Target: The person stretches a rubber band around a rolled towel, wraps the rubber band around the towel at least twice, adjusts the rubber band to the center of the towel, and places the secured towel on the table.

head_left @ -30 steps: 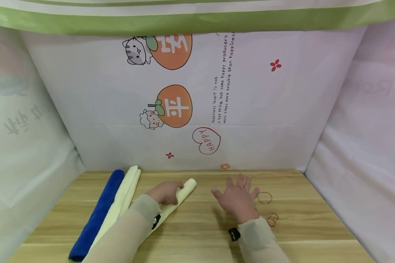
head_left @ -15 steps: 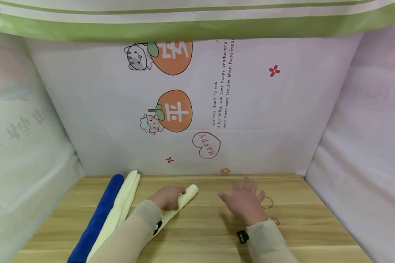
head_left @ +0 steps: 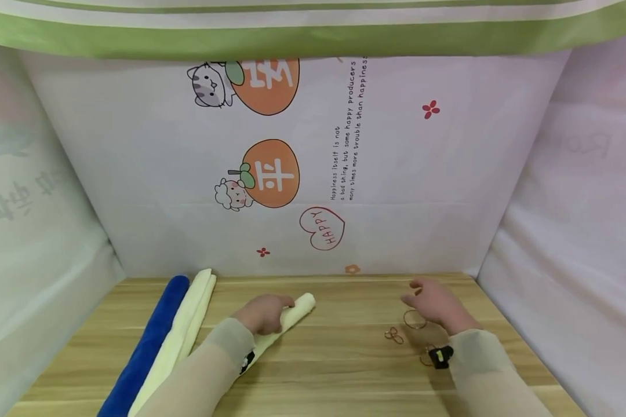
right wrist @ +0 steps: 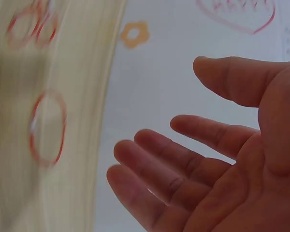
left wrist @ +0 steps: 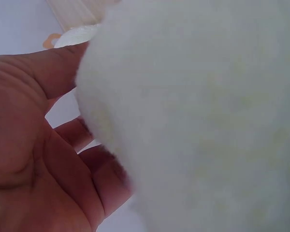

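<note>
While the blue roll (head_left: 143,344) lies at the far left of the table (head_left: 334,370), with the cream cloth (head_left: 188,321) just right of it, both run lengthwise from the near left to the far right. Right of them the left hand (head_left: 263,314) holds the cream roll (head_left: 299,307), thumb on one side and curled fingers on the other, near the roll's far end. The roll's long axis also slants from near left to far right, so that this far end points away from the hand, toward the back wall; its near part is hidden under the sleeve (head_left: 208,359).

Well right of the roll's end come the bands. The tangled band (head_left: 394,335) lies farthest left, the round band (head_left: 413,328) just right of it, and a third band (head_left: 422,360) on the near side, partly behind the wrist camera (head_left: 440,357). The right hand (head_left: 438,304) is much the nearer to all three: thumb and fingers apart, holding nothing, with the round band just to its near left.
</note>
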`<state>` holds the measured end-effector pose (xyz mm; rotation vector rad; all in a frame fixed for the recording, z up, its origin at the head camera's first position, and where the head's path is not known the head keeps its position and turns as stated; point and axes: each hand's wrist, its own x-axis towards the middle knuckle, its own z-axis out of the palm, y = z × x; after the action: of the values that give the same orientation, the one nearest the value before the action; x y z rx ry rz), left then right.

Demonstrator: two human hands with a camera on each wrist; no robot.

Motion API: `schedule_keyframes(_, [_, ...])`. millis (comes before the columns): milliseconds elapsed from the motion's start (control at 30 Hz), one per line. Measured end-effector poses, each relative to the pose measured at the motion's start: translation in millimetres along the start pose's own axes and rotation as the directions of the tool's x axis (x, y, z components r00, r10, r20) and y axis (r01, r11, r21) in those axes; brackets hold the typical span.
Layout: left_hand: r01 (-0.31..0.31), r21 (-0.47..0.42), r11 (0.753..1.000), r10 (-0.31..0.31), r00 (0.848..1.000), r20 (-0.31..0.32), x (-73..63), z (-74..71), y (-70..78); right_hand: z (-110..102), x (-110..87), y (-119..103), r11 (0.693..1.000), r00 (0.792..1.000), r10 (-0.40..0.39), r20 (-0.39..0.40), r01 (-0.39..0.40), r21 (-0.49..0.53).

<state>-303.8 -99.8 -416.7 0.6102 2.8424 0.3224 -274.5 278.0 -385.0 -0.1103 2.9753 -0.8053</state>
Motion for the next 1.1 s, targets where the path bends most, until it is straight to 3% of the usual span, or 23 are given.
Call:
schedule_keyframes(233, [-0.067, 0.063, 0.996, 0.068, 0.998, -0.017, 0.6, 7.2, 11.0, -8, 2.4, 37, 0.993, 0.998, 0.056, 0.041, -0.06, 0.1])
schedule_keyframes(400, [-0.087, 0.049, 0.995, 0.087, 0.996, -0.001, -2.4, 8.4, 27.5, -5, 1.9, 51, 0.951, 0.991, 0.112, 0.072, -0.128, 0.283])
schedule_keyframes(500, [-0.07, 0.032, 0.997, 0.07, 0.998, 0.001, -3.3, 8.2, 37.8, -2, 2.3, 57, 0.931, 0.985, 0.143, 0.092, -0.165, 0.325])
schedule_keyframes(800, [-0.108, 0.025, 0.994, 0.107, 0.994, 0.022, -0.6, 10.7, 43.3, 3, 11.4, 63, 0.92, 0.973, 0.195, 0.126, -0.226, 0.319])
schedule_keyframes(967, [-0.156, -0.011, 0.988, 0.156, 0.986, 0.066, -0.4, 12.2, 46.7, 11, 17.1, 67, 0.947, 0.977, 0.196, 0.08, -0.21, 0.243])
schedule_keyframes(1100, [-0.197, -0.03, 0.98, 0.198, 0.979, 0.055, -0.3, 13.6, 50.6, 18, 19.6, 70, 0.97, 0.983, 0.183, 0.019, -0.183, 0.16])
